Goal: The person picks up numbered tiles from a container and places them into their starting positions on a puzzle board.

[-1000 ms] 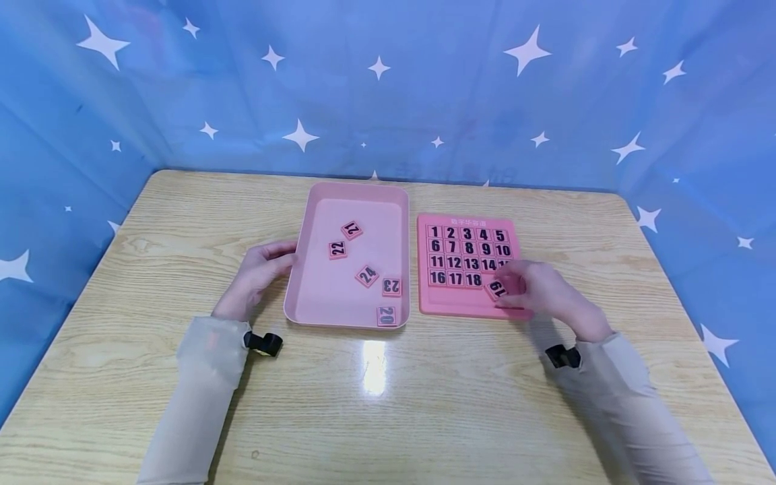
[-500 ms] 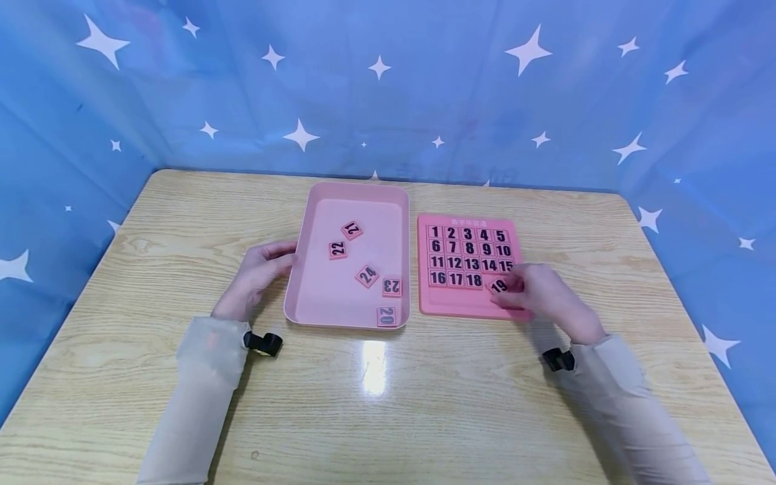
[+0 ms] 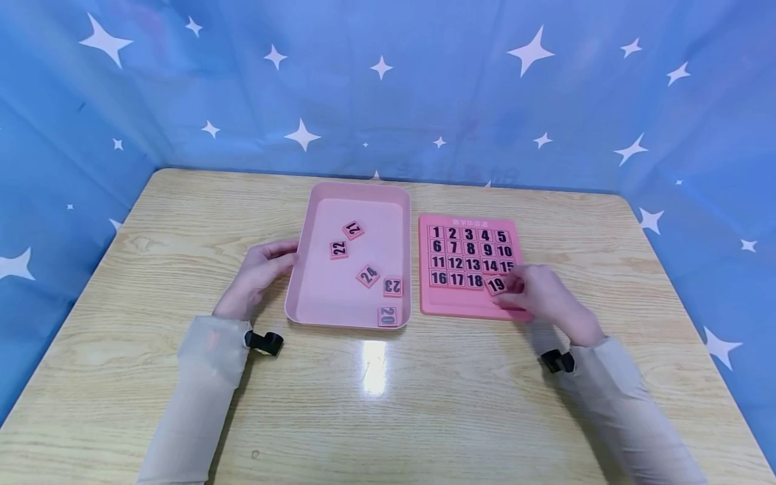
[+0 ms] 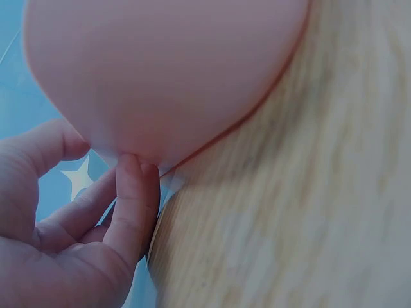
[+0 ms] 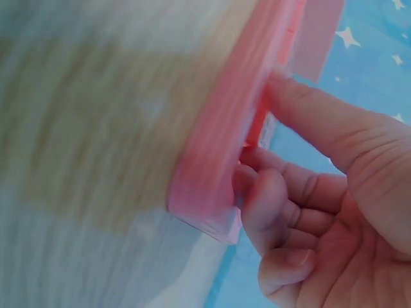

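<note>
My right hand [image 3: 542,296] pinches the number tile 19 [image 3: 495,285] over the fourth row of the pink number board [image 3: 448,302]. The tile sits slightly tilted, right of tile 18 [image 3: 475,281]. In the right wrist view, the thumb [image 5: 314,112] and curled fingers lie along the board's edge [image 5: 209,167], and the tile is mostly hidden. On the other side, my left hand [image 3: 254,276] touches the outer left wall of the pale pink tray [image 3: 297,296] with its fingertips. The left wrist view shows relaxed fingers [image 4: 131,199] against the tray's outside [image 4: 167,77].
Loose tiles lie in the tray: 21 [image 3: 353,230], 22 [image 3: 339,250], 24 [image 3: 368,275], 23 [image 3: 392,287] and 20 [image 3: 387,316]. Tiles 1 to 18 fill the board's upper rows. A wooden table [image 3: 376,431] carries everything, with a starry blue cloth [image 3: 339,87] behind.
Tile 19 has turned in my right hand's fingers from steeply slanted to nearly upright. The right hand has shifted slightly, uncovering tile 15. My left hand and the tray stay put.
</note>
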Demonstrator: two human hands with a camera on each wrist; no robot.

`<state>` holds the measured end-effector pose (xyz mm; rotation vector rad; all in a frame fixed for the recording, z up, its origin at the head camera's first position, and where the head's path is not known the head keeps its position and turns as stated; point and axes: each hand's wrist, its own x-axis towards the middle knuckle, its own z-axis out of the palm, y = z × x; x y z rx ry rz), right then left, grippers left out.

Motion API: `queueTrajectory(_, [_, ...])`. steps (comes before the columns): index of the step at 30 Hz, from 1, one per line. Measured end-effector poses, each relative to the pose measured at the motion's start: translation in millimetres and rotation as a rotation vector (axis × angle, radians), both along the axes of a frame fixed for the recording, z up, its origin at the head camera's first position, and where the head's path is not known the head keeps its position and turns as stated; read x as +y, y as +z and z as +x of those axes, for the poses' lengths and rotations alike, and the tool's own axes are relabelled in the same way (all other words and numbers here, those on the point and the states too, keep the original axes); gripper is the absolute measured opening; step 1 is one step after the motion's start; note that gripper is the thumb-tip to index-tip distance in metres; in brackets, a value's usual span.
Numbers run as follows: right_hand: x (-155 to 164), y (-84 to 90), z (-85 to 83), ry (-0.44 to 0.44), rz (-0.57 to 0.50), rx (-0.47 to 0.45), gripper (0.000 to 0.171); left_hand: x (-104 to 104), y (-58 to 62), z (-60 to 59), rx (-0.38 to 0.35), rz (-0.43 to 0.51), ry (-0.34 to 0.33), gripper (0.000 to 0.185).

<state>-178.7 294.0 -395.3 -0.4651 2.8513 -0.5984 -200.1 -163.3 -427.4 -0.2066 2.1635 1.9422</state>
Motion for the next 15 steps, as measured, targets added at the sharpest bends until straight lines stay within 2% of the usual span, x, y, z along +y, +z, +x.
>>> queueTrajectory(6, [0.4,1.3,-2.4,0.03,0.011,-0.009,0.011,0.5,0.0,-0.3,-0.008,-0.009,0.0,0.044])
queueTrajectory(15, [-0.9,3.5,-5.8,0.032,0.01,-0.023,0.012,-0.4,-0.9,-0.9,-0.021,-0.007,-0.008,0.044])
